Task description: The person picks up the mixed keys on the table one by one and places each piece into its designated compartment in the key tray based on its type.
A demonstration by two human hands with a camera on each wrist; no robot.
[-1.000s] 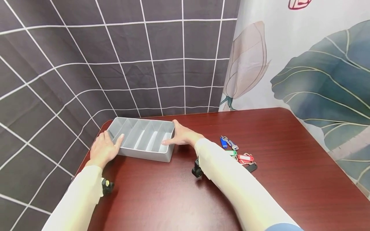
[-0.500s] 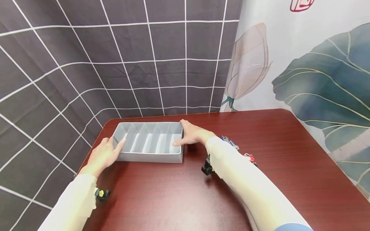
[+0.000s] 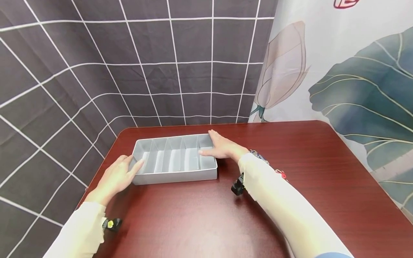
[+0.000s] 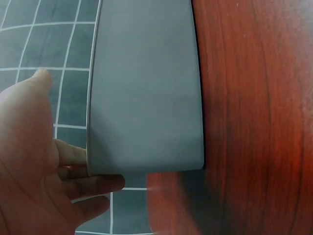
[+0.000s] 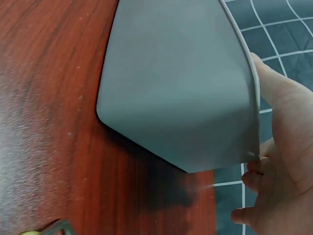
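Observation:
A grey plastic compartment box sits near the far left of the table, its several slots facing up with nothing seen in them. My left hand holds its left end, thumb over the rim and fingers outside the end wall. At the opposite end, my right hand grips the wall with its thumb inside and fingers outside. In the left wrist view, fingertips touch the box's end. The right wrist view has the right hand at the rim, its thumb partly hidden behind the wall.
Keys with tags, a blue-and-metal one and a red one, lie partly hidden beyond my right sleeve. A dark gridded curtain hangs behind the reddish-brown table.
Both hands have moved the box to the right in the head view, turning it slightly. My right forearm now covers more of the keys. The hold at both ends is kept.

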